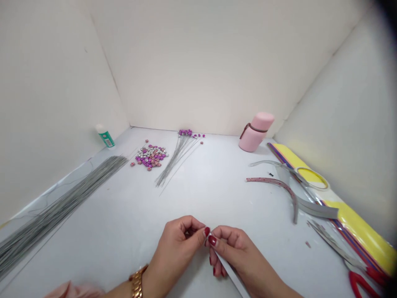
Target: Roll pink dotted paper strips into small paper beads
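Note:
Near the table's front edge, my left hand [185,245] and my right hand [235,250] meet fingertip to fingertip. Both are closed in a pinch on the end of a narrow pale paper strip [231,273]. The strip trails from between the fingers toward the bottom edge, passing under my right thumb. Its pinched end is mostly hidden by the fingers, so its shape there cannot be made out. A pile of small purple, pink and silver folded stars [151,156] lies farther back on the left. Beside it, thin wires topped with purple stars [185,133] are spread out.
A bundle of grey wires [71,198] runs along the left, with a glue stick [106,135] behind it. A pink flask [254,131] stands at the back right. Paper strips [276,182], a tape roll [322,181], yellow paper packs [356,219] and red-handled scissors [359,281] lie right.

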### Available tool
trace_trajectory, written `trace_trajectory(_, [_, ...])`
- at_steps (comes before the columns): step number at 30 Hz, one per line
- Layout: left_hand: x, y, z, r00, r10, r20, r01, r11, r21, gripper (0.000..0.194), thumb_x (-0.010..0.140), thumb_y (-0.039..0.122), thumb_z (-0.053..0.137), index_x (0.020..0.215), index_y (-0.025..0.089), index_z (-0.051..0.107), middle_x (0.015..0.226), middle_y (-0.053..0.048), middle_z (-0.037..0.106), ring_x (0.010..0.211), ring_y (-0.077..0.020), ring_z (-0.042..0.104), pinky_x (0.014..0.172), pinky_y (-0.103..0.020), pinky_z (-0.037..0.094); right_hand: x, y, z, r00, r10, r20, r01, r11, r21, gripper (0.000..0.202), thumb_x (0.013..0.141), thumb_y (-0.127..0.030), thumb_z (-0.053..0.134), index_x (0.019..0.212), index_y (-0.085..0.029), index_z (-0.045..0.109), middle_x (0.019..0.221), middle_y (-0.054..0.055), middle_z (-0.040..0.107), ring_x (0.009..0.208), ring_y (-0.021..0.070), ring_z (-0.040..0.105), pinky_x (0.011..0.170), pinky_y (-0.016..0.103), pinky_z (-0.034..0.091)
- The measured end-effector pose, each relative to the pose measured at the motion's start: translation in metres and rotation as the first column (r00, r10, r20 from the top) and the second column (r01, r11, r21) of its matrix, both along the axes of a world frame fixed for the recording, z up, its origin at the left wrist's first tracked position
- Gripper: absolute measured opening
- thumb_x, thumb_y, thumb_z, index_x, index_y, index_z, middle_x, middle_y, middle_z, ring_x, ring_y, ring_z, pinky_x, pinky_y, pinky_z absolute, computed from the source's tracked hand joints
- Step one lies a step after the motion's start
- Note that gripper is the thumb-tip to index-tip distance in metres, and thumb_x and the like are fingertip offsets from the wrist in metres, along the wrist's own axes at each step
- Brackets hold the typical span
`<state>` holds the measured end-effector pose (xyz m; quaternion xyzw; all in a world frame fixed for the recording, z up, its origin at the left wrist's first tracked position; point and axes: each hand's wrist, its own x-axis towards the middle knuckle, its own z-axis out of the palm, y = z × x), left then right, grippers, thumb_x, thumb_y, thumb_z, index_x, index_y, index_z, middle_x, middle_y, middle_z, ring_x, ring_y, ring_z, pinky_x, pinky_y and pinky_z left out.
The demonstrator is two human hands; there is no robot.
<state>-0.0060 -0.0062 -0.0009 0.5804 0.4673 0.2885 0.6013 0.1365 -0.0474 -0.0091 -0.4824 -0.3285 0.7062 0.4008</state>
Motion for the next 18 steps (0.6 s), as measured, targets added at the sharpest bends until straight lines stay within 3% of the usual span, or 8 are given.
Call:
trace_trajectory(6, [-0.0026,-0.0032,-0.0005,0.991,-0.036,-0.133,0.067,0.969,0.239,0.018,0.078,0.026,0.051,0.069,0.016,0.063,0.066,-0.003,0.066,0.062,-0.0148,0.06,0.059,-0.022,0.045,0.0006,-0.0006,0.0025,0.998,-0.03,-0.05,0.03,1.0,-0.001,0.028,0.077,-0.037,0.058,0.067,-0.011,0.053,0.052,-0.001,0.055,0.041,0.0065,0.048,0.043,0.019,0.03])
trace_trajectory(11, [-0.0014,-0.0012,-0.0002,0.992,-0.065,-0.111,0.08,0.988,0.135,0.019,0.079,0.028,0.05,0.07,0.015,0.062,0.065,-0.002,0.066,0.063,-0.0148,0.06,0.059,-0.022,0.046,0.0014,-0.0006,0.0027,0.999,-0.029,-0.04,0.029,1.0,0.007,0.027,0.077,-0.036,0.057,0.067,-0.011,0.054,0.051,-0.001,0.055,0.042,0.007,0.048,0.044,0.02,0.031])
trace_trajectory(13, [-0.0016,-0.001,-0.0003,0.989,-0.064,-0.13,0.085,0.983,0.162,0.018,0.08,0.026,0.05,0.071,0.016,0.062,0.065,-0.002,0.066,0.062,-0.0142,0.06,0.058,-0.022,0.046,0.0011,-0.0002,0.0032,0.999,-0.032,-0.034,0.032,0.999,0.002,0.027,0.077,-0.036,0.058,0.066,-0.011,0.054,0.051,-0.001,0.055,0.042,0.0072,0.048,0.043,0.02,0.031])
trace_trajectory(15, [-0.0034,-0.0011,-0.0007,0.982,-0.063,-0.176,0.115,0.946,0.304,0.016,0.081,0.022,0.05,0.072,0.017,0.062,0.067,-0.001,0.065,0.063,-0.0131,0.059,0.059,-0.021,0.045,0.0008,0.0001,0.0039,0.999,-0.033,-0.031,0.033,0.999,-0.003,0.027,0.076,-0.036,0.058,0.066,-0.011,0.054,0.05,-0.001,0.055,0.041,0.0071,0.048,0.043,0.02,0.03])
trace_trajectory(18, [-0.0079,-0.0003,-0.0028,0.968,-0.079,-0.238,0.207,0.79,0.578,0.013,0.081,0.016,0.05,0.077,0.017,0.062,0.069,-0.001,0.065,0.064,-0.012,0.058,0.061,-0.021,0.044,0.0009,0.0,0.0044,0.998,-0.036,-0.043,0.036,0.999,-0.006,0.028,0.075,-0.037,0.059,0.066,-0.011,0.054,0.05,-0.001,0.055,0.04,0.0071,0.047,0.043,0.02,0.03])
